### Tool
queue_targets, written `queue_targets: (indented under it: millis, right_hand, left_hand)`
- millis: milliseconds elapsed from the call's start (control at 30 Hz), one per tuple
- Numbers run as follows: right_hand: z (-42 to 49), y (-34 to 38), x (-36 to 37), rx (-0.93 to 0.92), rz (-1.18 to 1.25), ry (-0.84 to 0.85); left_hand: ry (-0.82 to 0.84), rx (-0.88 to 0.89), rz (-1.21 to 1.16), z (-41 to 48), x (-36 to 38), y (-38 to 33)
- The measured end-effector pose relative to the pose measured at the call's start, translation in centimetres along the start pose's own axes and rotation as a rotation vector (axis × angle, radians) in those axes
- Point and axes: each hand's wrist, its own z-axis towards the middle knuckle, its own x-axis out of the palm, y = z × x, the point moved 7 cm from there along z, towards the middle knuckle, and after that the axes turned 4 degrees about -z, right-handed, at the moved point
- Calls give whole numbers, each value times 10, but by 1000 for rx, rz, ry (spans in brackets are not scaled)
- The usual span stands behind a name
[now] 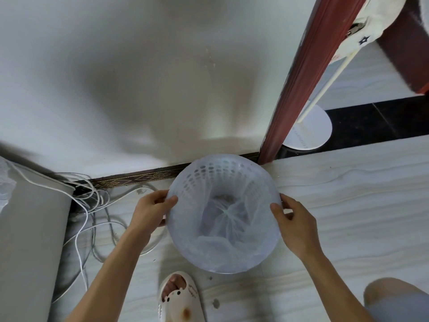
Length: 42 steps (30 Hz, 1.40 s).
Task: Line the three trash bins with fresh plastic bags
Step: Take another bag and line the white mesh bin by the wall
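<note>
A round perforated trash bin [206, 173] stands on the floor against the wall, beside a red door frame. A thin translucent plastic bag [222, 231] lines it, folded over the rim, its gathered bottom showing in the middle. My left hand [154, 209] grips the bag-covered rim on the left side, thumb over the edge. My right hand [293, 219] holds the rim on the right side in the same way. Only this one bin is in view.
Tangled white cables [92, 205] lie on the floor to the left, next to a grey unit [30, 228]. A red door frame [299, 89] rises behind the bin, with a white stand base [306, 131] beyond it. My foot in a cream slipper [181, 298] is below the bin.
</note>
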Motion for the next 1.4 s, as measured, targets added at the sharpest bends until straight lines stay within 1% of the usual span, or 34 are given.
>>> queue_targets:
  millis: [100,133,233,267,300,367,433,500,633,700,767,867,900,933,1000,1067,1267,1333,1400]
  right_hand:
    - [4,2,0,10,38,47]
    - [1,3,-2,24,37,29]
    - [-17,-3,-2,74,14,-33]
    - [-22,-5,1,89,17,-21]
    - [-26,-7,6,98,33,3]
    - [-24,-11,11,94,59,47]
    - [-12,-10,10,63,62,55]
    - [2,-7,9,33,91,72]
    - [20,3,11,13,256,198]
    - [24,4,8,16,259,176]
    - [21,-1,3,57,247,94]
    - [11,-7,4,90,217,29]
    - [9,-6,6,71,193,28]
    - [9,-4,8,52,171,34]
    - [12,-2,12,30,129,43]
    - [18,-1,13,14,86,42]
    - [25,1,14,-5,63,52]
    - [24,0,14,-10,46,16]
    - [21,0,15,-18,61,-25]
  left_hand:
    - [71,-50,-15,-1,-1,5]
    - [58,-50,1,0,-3,5]
    - [-81,21,86,6,-12,-7]
    - [-92,37,106,7,-12,-12]
    - [-66,37,110,10,-9,-16]
    - [38,-11,57,15,0,-18]
    - [92,-50,-17,17,5,-20]
    - [104,-62,-121,19,7,-22]
    - [125,-39,-306,30,9,-18]
    - [125,-44,-362,30,8,-14]
    - [50,-16,-318,27,2,-13]
    - [-149,52,-162,22,-13,-13]
    - [-162,50,-131,22,-15,-12]
    - [-128,27,-128,22,-12,-12]
    - [-4,-60,-169,24,-2,-9]
    - [34,-109,-179,26,3,-10]
    - [-45,-137,-37,26,1,-4]
    - [-103,-73,32,26,-4,-7]
    - [-156,39,78,27,-6,-17]
